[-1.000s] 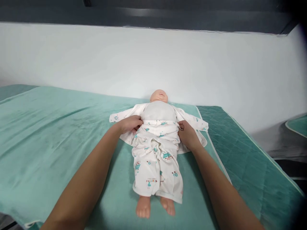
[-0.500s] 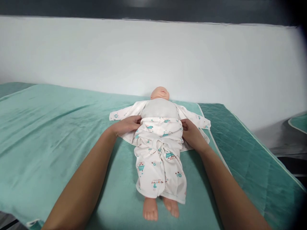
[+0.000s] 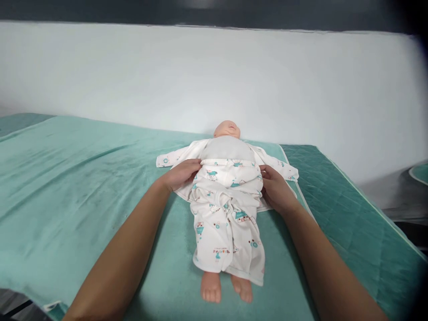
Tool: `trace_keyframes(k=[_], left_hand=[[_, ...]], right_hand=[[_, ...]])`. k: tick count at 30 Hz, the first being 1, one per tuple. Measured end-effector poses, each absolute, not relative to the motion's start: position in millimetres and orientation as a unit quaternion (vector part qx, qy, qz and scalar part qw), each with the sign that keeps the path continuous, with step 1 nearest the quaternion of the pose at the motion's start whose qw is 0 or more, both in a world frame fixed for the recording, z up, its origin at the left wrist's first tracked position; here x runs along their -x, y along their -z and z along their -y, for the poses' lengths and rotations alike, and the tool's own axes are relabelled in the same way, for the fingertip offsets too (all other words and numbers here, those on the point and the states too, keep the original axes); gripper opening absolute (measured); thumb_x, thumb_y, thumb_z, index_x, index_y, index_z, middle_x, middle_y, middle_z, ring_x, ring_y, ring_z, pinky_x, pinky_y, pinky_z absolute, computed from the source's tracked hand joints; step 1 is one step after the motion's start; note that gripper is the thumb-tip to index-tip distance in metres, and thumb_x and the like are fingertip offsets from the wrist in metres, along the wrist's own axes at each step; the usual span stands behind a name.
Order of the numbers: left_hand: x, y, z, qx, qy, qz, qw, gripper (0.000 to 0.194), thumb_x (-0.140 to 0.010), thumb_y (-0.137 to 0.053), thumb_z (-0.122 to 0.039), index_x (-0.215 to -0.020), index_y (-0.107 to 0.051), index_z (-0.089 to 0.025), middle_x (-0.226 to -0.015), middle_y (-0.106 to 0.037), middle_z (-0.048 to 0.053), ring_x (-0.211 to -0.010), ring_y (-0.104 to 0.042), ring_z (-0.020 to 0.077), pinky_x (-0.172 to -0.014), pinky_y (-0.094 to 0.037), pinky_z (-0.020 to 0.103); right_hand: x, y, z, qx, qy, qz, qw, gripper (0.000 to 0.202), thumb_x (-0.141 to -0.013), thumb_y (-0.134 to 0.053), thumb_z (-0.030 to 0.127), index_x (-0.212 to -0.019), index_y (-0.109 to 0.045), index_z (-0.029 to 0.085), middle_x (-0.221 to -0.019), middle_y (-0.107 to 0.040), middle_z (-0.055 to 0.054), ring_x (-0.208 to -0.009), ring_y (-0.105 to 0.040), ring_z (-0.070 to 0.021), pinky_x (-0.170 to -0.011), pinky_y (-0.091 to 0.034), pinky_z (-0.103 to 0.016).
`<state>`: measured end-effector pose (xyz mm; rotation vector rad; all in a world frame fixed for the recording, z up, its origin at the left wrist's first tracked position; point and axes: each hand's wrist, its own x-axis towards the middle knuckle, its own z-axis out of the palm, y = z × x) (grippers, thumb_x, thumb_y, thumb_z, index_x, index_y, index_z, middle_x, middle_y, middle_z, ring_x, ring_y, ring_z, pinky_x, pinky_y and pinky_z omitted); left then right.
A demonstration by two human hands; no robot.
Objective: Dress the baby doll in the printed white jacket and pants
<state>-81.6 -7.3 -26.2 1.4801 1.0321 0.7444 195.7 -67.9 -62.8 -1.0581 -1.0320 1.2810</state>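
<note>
A baby doll (image 3: 227,129) lies on its back, head away from me, bare feet toward me. White patterned pants (image 3: 214,223) cover its legs and reach up over its belly. An open white patterned jacket (image 3: 279,166) is spread beneath it, sleeves out to both sides. My left hand (image 3: 184,173) grips the pants' waistband at the doll's left-hand side in the picture, fingertips partly hidden. On the opposite side my right hand (image 3: 276,187) holds the waistband too, its fingers curled at the edge. The grey-white torso shows above the band.
A light green sheet (image 3: 83,187) covers the surface under the doll. To the right is a darker green quilted mat (image 3: 344,214) with a pale edge. A white wall (image 3: 214,76) stands behind, and part of another green piece (image 3: 420,173) shows at the far right.
Both hands have drawn the waistband slightly farther up the doll's torso. The whole scene sits a little farther right in the picture.
</note>
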Motion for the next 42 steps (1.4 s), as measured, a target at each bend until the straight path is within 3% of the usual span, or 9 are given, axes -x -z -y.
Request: trace_keyframes(k=[7, 10, 15, 19, 22, 29, 36, 42], left_hand=[[78, 33, 4, -0.582, -0.332, -0.423, 0.61, 0.016, -0.069, -0.06, -0.018, -0.063, -0.045, -0.018, -0.063, -0.038, -0.004, -0.054, -0.033, 0.0076, -0.047, -0.025, 0.021], [77, 35, 2, -0.567, -0.337, -0.422, 0.622, 0.014, -0.067, -0.063, -0.016, -0.067, -0.05, -0.018, -0.063, -0.045, -0.003, -0.055, -0.042, 0.0094, -0.049, -0.031, 0.022], [76, 34, 3, -0.537, -0.332, -0.394, 0.668, 0.02, -0.069, -0.072, -0.02, -0.085, -0.06, -0.016, -0.076, -0.062, 0.001, -0.071, -0.059, 0.0146, -0.064, -0.047, 0.027], [79, 33, 4, -0.516, -0.325, -0.382, 0.694, 0.023, -0.076, -0.072, -0.023, -0.096, -0.065, -0.014, -0.09, -0.068, 0.005, -0.076, -0.062, 0.0128, -0.072, -0.05, 0.027], [85, 33, 3, -0.509, -0.322, -0.362, 0.712, 0.024, -0.076, -0.07, -0.019, -0.1, -0.067, -0.014, -0.092, -0.07, 0.006, -0.077, -0.063, 0.0126, -0.074, -0.051, 0.026], [97, 41, -1, -0.473, -0.319, -0.336, 0.749, 0.035, -0.063, -0.063, -0.005, -0.097, -0.07, -0.012, -0.084, -0.07, 0.005, -0.072, -0.063, 0.0124, -0.068, -0.052, 0.022], [91, 36, 16, -0.536, -0.287, -0.454, 0.651, 0.045, -0.057, -0.075, -0.014, -0.101, -0.067, -0.017, -0.083, -0.071, 0.004, -0.077, -0.065, 0.0181, -0.07, -0.053, 0.028], [92, 25, 27, -0.573, -0.245, -0.472, 0.624, 0.032, -0.059, -0.074, -0.022, -0.09, -0.07, -0.018, -0.078, -0.071, 0.004, -0.079, -0.066, 0.022, -0.071, -0.054, 0.031]], right_hand=[[-198, 64, 63, 0.416, -0.574, 0.405, 0.577, 0.032, -0.062, -0.078, 0.018, -0.086, -0.058, 0.024, -0.07, -0.063, 0.007, -0.053, -0.048, -0.0087, -0.049, -0.035, -0.022], [-199, 67, 62, 0.406, -0.579, 0.394, 0.587, 0.035, -0.061, -0.079, 0.017, -0.088, -0.059, 0.025, -0.071, -0.062, 0.007, -0.058, -0.051, -0.0099, -0.054, -0.038, -0.023], [-200, 70, 59, 0.405, -0.582, 0.405, 0.577, 0.029, -0.066, -0.078, 0.019, -0.089, -0.061, 0.024, -0.072, -0.061, 0.006, -0.06, -0.05, -0.01, -0.057, -0.039, -0.023], [-200, 70, 59, 0.424, -0.578, 0.425, 0.552, 0.016, -0.072, -0.074, 0.023, -0.084, -0.062, 0.023, -0.07, -0.059, 0.005, -0.056, -0.045, -0.0092, -0.051, -0.033, -0.023], [-204, 68, 61, 0.419, -0.594, 0.428, 0.537, 0.013, -0.074, -0.072, 0.022, -0.083, -0.063, 0.023, -0.071, -0.06, 0.005, -0.058, -0.047, -0.0094, -0.054, -0.037, -0.024], [-216, 61, 67, 0.393, -0.634, 0.445, 0.495, 0.026, -0.072, -0.077, 0.023, -0.095, -0.065, 0.024, -0.091, -0.069, 0.0, -0.076, -0.061, -0.0129, -0.069, -0.048, -0.026], [-213, 61, 71, 0.426, -0.579, 0.511, 0.471, 0.025, -0.072, -0.076, 0.021, -0.092, -0.061, 0.023, -0.098, -0.069, -0.001, -0.081, -0.061, -0.0148, -0.068, -0.047, -0.026], [-206, 58, 71, 0.479, -0.553, 0.522, 0.438, 0.022, -0.07, -0.075, 0.024, -0.088, -0.063, 0.021, -0.09, -0.071, -0.001, -0.08, -0.062, -0.017, -0.07, -0.048, -0.029]])
